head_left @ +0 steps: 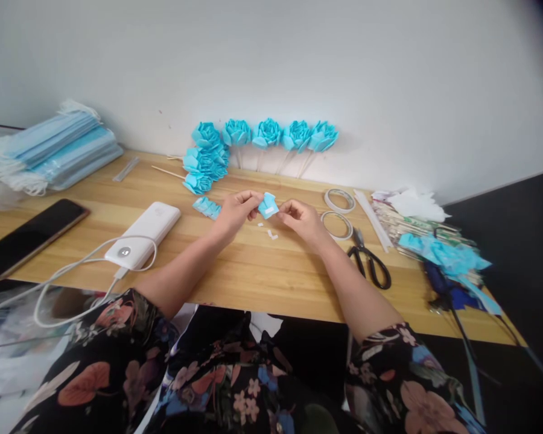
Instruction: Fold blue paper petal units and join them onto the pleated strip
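Note:
A small folded blue petal with a white strip on its face is held up over the table. My left hand pinches its left edge between thumb and fingers. At its right corner, the closed fingertips of my right hand grip the same petal. Small white scraps lie on the wood just below. A stack of more folded blue petals rests left of my left hand. Blue flowers on sticks lean against the wall behind, and others are piled at their left.
Right of my hands lie two tape rolls, black-handled scissors, white sticks and a heap of scraps. On the left are a white power bank with a cable, a phone and stacked blue masks.

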Available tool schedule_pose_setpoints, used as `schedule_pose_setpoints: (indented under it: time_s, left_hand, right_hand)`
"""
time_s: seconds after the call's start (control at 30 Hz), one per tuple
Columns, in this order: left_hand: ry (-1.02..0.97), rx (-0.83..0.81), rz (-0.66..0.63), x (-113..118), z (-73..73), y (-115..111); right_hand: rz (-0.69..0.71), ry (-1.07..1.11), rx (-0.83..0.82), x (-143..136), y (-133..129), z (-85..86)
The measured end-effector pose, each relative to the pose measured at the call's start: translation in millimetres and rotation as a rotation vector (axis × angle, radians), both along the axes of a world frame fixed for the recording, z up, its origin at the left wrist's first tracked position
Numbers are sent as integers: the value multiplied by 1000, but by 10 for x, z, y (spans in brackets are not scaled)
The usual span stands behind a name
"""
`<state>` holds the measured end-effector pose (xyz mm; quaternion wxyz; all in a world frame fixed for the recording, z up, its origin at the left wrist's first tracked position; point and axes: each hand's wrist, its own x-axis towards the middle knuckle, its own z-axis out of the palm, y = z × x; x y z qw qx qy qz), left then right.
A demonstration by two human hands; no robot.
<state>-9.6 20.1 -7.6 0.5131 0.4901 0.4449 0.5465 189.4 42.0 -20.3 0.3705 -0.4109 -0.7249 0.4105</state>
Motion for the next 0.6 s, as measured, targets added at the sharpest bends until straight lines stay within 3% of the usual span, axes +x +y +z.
schedule_pose_setpoints:
  time_s: [0.23, 0.4, 0.6]
  left_hand:
    - [86, 0, -50, 11, 28, -6]
    - [195, 22, -89, 43, -22, -1]
    - [187, 50, -138, 89, -50, -13]
  right_hand:
    - [22, 199, -134, -18, 17, -39]
    - [59, 134, -113, 5, -12, -3]
    - [74, 111, -127, -5, -25, -4]
